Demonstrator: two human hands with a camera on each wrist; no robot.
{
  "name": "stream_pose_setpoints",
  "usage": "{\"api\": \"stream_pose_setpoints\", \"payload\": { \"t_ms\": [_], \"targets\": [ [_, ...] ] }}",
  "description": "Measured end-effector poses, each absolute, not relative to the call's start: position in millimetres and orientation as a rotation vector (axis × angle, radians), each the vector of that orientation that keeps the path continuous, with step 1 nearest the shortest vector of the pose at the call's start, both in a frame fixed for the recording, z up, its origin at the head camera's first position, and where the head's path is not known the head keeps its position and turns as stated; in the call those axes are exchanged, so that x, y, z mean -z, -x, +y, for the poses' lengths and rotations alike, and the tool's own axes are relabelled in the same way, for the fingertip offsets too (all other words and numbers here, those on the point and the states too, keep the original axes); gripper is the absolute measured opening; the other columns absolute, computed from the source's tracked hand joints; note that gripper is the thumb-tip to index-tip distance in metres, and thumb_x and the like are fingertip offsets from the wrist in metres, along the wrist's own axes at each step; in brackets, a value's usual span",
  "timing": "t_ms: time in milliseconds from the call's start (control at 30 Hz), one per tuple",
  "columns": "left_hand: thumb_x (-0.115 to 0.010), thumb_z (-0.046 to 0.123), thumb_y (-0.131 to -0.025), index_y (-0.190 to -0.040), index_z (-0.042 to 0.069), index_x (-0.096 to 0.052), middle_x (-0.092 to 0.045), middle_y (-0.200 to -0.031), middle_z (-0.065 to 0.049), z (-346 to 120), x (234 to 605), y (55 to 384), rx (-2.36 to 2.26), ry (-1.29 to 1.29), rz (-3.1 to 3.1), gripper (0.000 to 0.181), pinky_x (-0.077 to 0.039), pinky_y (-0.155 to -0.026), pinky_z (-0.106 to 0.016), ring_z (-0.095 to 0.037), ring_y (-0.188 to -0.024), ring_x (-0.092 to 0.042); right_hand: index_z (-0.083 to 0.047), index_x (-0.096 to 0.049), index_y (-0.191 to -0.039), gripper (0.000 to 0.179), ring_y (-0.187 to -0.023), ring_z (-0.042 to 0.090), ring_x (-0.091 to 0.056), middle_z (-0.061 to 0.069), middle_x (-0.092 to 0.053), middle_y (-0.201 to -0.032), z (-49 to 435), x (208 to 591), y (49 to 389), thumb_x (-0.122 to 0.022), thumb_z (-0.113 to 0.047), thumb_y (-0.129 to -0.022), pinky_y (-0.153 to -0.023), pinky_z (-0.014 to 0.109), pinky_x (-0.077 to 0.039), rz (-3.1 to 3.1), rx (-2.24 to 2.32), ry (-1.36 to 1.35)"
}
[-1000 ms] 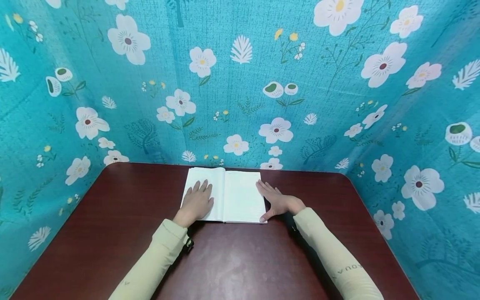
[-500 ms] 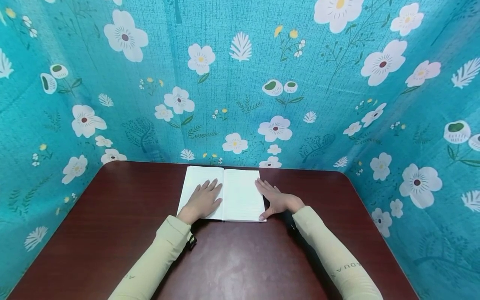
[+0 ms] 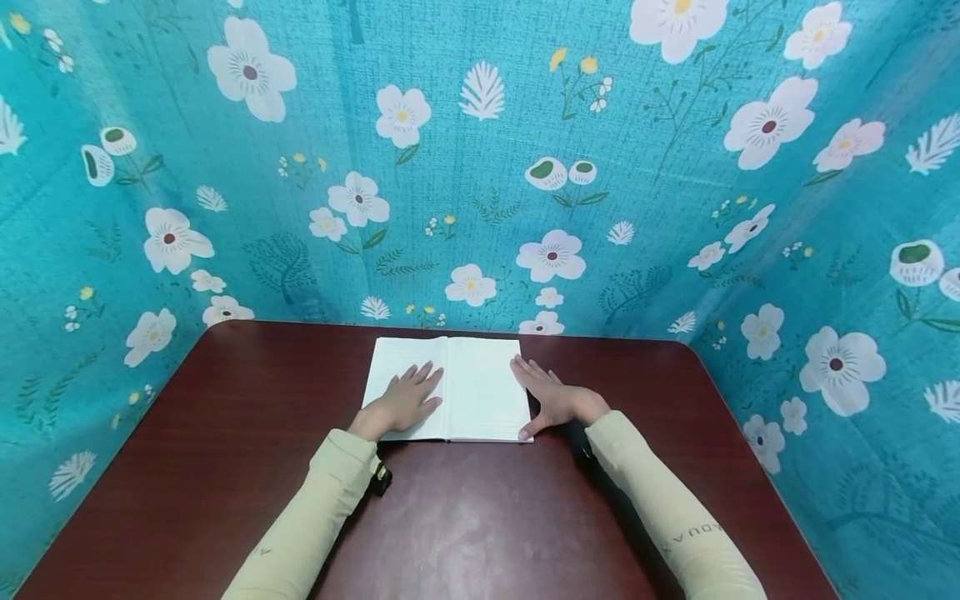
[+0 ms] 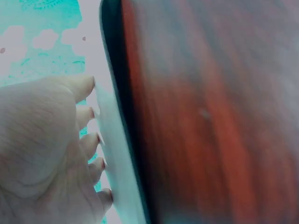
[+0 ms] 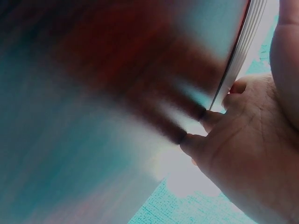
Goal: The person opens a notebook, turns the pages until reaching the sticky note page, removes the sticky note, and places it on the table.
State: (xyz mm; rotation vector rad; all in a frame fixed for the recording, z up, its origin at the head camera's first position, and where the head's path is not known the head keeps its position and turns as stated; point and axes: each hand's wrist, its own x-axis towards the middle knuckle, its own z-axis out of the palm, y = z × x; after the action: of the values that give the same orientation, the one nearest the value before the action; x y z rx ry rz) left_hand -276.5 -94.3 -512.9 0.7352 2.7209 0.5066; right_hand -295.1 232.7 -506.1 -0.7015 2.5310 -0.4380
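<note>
An open notebook (image 3: 491,387) with faintly lined white pages lies near the far edge of the table. My left hand (image 3: 402,403) rests on its left page, fingers spread and pointing toward the spine. In the left wrist view, fingertips of the left hand (image 4: 51,140) meet the page (image 4: 119,172) along its surface. At the right edge of the notebook is my right hand (image 3: 551,400), fingers extended by the upper part and thumb at the near corner. The right wrist view shows the right hand (image 5: 247,140) beside the stacked page edges (image 5: 240,49), some fingertips down on the tabletop.
The dark red-brown table (image 3: 465,525) has rounded far corners and a glossy surface. A teal floral curtain (image 3: 480,167) hangs behind it and along both sides. Light sleeves cover both forearms, and a dark wrist device (image 3: 381,480) shows at the left cuff.
My left hand has slid rightward across the left page toward the spine. The raised bulge of the page beside the spine looks flatter. My right hand keeps its place at the right edge.
</note>
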Motion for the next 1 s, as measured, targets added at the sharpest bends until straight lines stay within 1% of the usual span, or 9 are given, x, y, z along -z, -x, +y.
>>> {"api": "stream_pose_setpoints", "payload": {
  "t_ms": [233, 400, 500, 667, 800, 1000],
  "targets": [
    [-0.038, 0.032, -0.110, -0.162, 0.005, -0.022, -0.013, -0.169, -0.021, -92.8, 516.4, 275.1, -0.483, -0.715, 2.706, 0.061, -0.014, -0.121, -0.066, -0.046, -0.154, -0.012, -0.006, 0.004, -0.164, 0.138, -0.157, 0.037, 0.010, 0.012, 0.007, -0.172, 233.1, 507.9, 293.6, -0.085, -0.060, -0.073, -0.124, 0.063, -0.003, 2.525, 0.446, 0.705],
    [-0.037, 0.029, -0.110, -0.162, 0.002, -0.022, -0.014, -0.168, -0.023, -92.8, 519.3, 275.5, -0.509, -0.750, 2.712, 0.060, -0.013, -0.121, -0.067, -0.048, -0.154, -0.011, -0.007, 0.005, -0.164, 0.138, -0.157, 0.036, 0.009, 0.012, 0.007, -0.172, 234.9, 509.8, 294.2, -0.085, -0.059, -0.073, -0.124, 0.063, -0.004, 2.528, 0.442, 0.698],
    [-0.036, 0.032, -0.111, -0.162, 0.005, -0.020, -0.013, -0.169, -0.022, -93.6, 519.3, 275.5, -0.493, -0.755, 2.705, 0.060, -0.013, -0.122, -0.065, -0.046, -0.155, -0.011, -0.007, 0.006, -0.164, 0.140, -0.157, 0.036, 0.009, 0.012, 0.007, -0.172, 235.5, 508.8, 293.5, -0.086, -0.060, -0.072, -0.124, 0.063, -0.003, 2.516, 0.450, 0.696],
    [-0.040, 0.036, -0.110, -0.163, 0.006, -0.021, -0.013, -0.169, -0.021, -95.3, 515.9, 275.9, -0.519, -0.735, 2.691, 0.063, -0.012, -0.122, -0.065, -0.045, -0.155, -0.011, -0.005, 0.007, -0.163, 0.142, -0.157, 0.039, 0.010, 0.015, 0.008, -0.171, 235.2, 507.2, 294.7, -0.085, -0.062, -0.071, -0.123, 0.065, -0.002, 2.506, 0.462, 0.716],
    [-0.045, 0.034, -0.109, -0.162, 0.005, -0.023, -0.014, -0.168, -0.022, -96.8, 512.9, 275.5, -0.573, -0.737, 2.685, 0.065, -0.012, -0.122, -0.066, -0.046, -0.154, -0.012, -0.006, 0.007, -0.163, 0.143, -0.157, 0.038, 0.010, 0.013, 0.008, -0.171, 234.6, 505.8, 296.0, -0.085, -0.063, -0.070, -0.123, 0.064, -0.003, 2.507, 0.449, 0.720],
    [-0.045, 0.035, -0.109, -0.163, 0.006, -0.019, -0.010, -0.169, -0.020, -98.6, 513.9, 274.6, -0.601, -0.714, 2.675, 0.067, -0.006, -0.123, -0.064, -0.044, -0.156, -0.006, -0.008, 0.006, -0.164, 0.140, -0.157, 0.036, 0.010, 0.012, 0.008, -0.172, 233.3, 503.1, 296.2, -0.086, -0.059, -0.071, -0.123, 0.064, -0.002, 2.505, 0.458, 0.714]
  ]
}}
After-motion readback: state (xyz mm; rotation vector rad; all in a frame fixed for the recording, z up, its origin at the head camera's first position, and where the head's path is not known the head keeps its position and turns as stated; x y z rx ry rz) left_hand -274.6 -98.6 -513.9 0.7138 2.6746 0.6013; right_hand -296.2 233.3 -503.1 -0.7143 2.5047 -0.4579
